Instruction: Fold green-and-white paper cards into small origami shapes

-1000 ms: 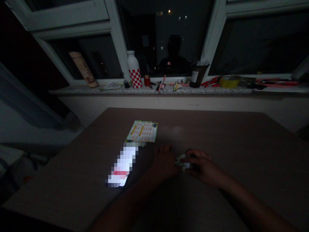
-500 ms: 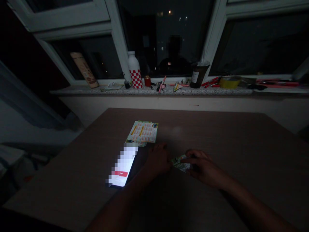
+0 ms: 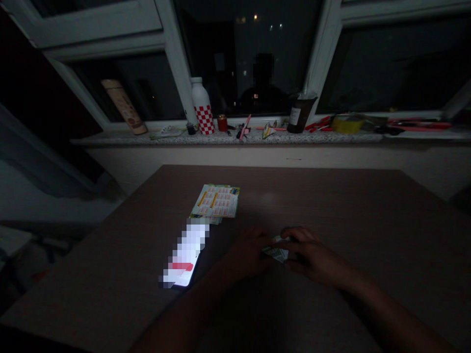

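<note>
Small printed paper (image 3: 276, 253) low over the counter (image 3: 349, 206), caught between both sets of fingers. Right hand (image 3: 312, 255) curled over it from the right, fingers narrow and closed on the paper. Left hand (image 3: 250, 252) against the paper's left end, fingertips touching it; too dark to tell whether pinching or only resting. Print on the paper pale with a green edge, too small and dim to read.

Just left of the left fingers, a lit phone (image 3: 186, 255) flat on the counter, screen blurred out apart from a red bar near its lower end; no words legible. Beyond the left fingers, touching the phone's far end, a small stack of cards (image 3: 217, 201) with green borders and orange-and-red grids of tiny print, unreadable.

Well beyond the fingers, on the window sill (image 3: 110, 138):
- a leaning brown tube (image 3: 124, 105) with a printed label, illegible
- a white bottle (image 3: 201, 105) with a red-and-white check band
- a small red jar (image 3: 222, 122)
- a pink pen (image 3: 244, 127)
- a dark cup (image 3: 300, 113) with a white label, text not legible
- a yellow tape roll (image 3: 348, 124)
- red-handled tools (image 3: 322, 123) between cup and tape roll
</note>
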Demonstrator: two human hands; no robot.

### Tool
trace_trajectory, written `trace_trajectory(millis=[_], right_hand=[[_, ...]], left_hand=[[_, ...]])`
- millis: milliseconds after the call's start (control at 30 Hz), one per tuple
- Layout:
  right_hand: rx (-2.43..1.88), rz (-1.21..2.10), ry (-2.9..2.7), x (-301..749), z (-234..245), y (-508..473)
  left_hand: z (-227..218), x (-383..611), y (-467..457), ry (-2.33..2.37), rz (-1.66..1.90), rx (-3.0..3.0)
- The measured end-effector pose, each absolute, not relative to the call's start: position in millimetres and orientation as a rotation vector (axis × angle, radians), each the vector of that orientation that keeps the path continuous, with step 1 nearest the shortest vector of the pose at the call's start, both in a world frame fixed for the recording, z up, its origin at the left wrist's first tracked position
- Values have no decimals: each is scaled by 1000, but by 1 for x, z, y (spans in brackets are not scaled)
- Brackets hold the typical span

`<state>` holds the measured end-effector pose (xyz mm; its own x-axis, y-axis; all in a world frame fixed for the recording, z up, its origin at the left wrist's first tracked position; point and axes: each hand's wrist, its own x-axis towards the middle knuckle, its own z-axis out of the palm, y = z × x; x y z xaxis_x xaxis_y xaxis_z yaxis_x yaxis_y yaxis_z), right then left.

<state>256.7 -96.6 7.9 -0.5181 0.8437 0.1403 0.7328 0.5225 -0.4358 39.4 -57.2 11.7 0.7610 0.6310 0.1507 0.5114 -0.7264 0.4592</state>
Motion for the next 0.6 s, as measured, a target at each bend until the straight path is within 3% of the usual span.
trace_trajectory(millis=[300, 600], right_hand=[[-1223, 435, -2406, 257, 10, -94], [-1058, 197, -2072, 256, 11, -90]], left_hand=[[10, 41, -54, 858, 401, 2622], [13, 40, -58, 1004, 716, 2393]])
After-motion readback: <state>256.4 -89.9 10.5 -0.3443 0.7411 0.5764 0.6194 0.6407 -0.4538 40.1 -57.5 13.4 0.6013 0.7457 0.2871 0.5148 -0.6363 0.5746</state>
